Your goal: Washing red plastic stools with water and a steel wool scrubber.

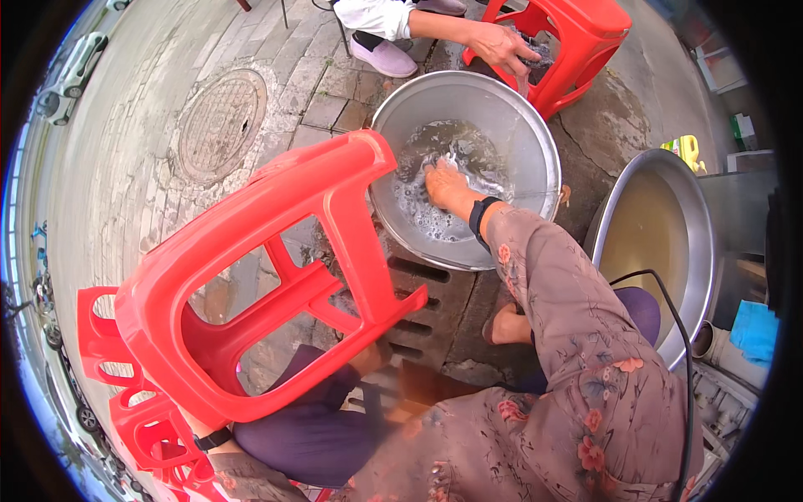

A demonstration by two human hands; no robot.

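My right hand reaches into soapy, splashing water in a large round metal basin. Its fingers dip under the foam, so what they hold, if anything, is hidden. A red plastic stool is tipped on its side above my lap, at the left of the basin. My left hand grips the stool's near lower edge; its fingers are mostly hidden behind the red plastic, with a black strap showing at the wrist. Across the basin a co-worker's hand holds a dark wet clump against another red stool.
A second metal basin with murky water stands at the right, a yellow bottle behind it. More red stools lie at lower left. A slotted drain grate lies below the near basin; a round manhole cover is in the paving.
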